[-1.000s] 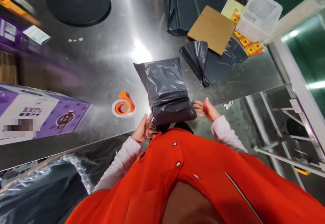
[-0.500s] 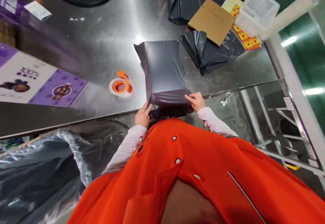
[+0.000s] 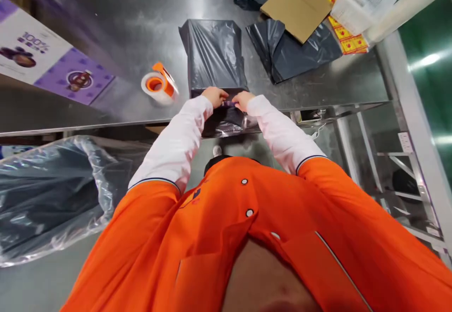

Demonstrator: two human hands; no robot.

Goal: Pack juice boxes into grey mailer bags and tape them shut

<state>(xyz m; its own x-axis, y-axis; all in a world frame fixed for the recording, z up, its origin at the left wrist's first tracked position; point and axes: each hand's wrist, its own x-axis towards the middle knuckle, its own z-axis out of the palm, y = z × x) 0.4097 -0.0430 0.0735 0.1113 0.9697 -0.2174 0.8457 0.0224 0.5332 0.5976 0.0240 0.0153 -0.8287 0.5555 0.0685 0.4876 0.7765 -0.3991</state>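
Note:
A dark grey plastic mailing bag (image 3: 215, 55), bulging over something box-shaped, lies at the front edge of the steel table (image 3: 123, 48). Its near end hangs slightly over that edge. My left hand (image 3: 214, 96) and my right hand (image 3: 243, 100) are close together at this near end, fingers pinching the bag's plastic. Between the fingertips shows a small strip of purple. To the left stands an orange tape dispenser (image 3: 157, 85) with a roll of clear tape, apart from both hands. What is inside the bag is hidden.
More dark bags (image 3: 300, 53) lie at the right, under a cardboard sheet (image 3: 298, 8). Beside them are a white plastic basket (image 3: 365, 1) and red-yellow printed packets (image 3: 348, 38). Purple-and-white cartons (image 3: 52, 50) stand left. A plastic-lined bin (image 3: 99, 175) is below the table edge.
Both hands have moved inward from the bag's near corners and now meet near its middle. The bag's top has gone from smooth to wrinkled. The view has shifted.

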